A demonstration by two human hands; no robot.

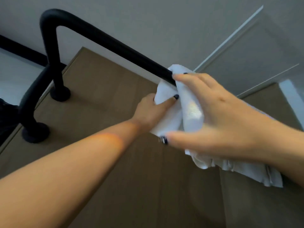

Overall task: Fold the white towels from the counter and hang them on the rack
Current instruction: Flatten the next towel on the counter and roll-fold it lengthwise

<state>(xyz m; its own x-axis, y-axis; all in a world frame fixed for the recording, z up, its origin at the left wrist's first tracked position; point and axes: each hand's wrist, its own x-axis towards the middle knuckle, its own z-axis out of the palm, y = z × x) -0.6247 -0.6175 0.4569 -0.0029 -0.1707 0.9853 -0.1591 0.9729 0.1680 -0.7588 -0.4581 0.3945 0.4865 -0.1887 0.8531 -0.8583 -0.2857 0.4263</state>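
The white towel drapes over the black rack bar, pinched by left hand and gripped by right hand.

My right hand hides where the rack bar runs under the white towel. The towel's lower folds blur; both forearms leave frame.
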